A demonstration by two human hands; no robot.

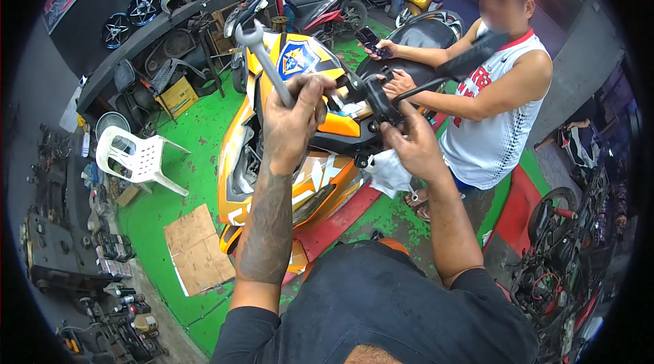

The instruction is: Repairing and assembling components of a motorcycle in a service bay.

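The left hand (294, 122) grips 1 wrench (264, 64); the right hand (414, 149) holds a black part (377, 101) over an orange motorcycle (320, 176). Beside it, 1 capped person (501, 91) has a phone (372, 42).

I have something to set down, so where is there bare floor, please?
Bare green floor lies between the white chair and cardboard sheet, and between that chair and the orange scooter. It is crowded by the bottles at left, the motorcycle parts at right, and where the left hand holds a wrench and the right hand a black part.
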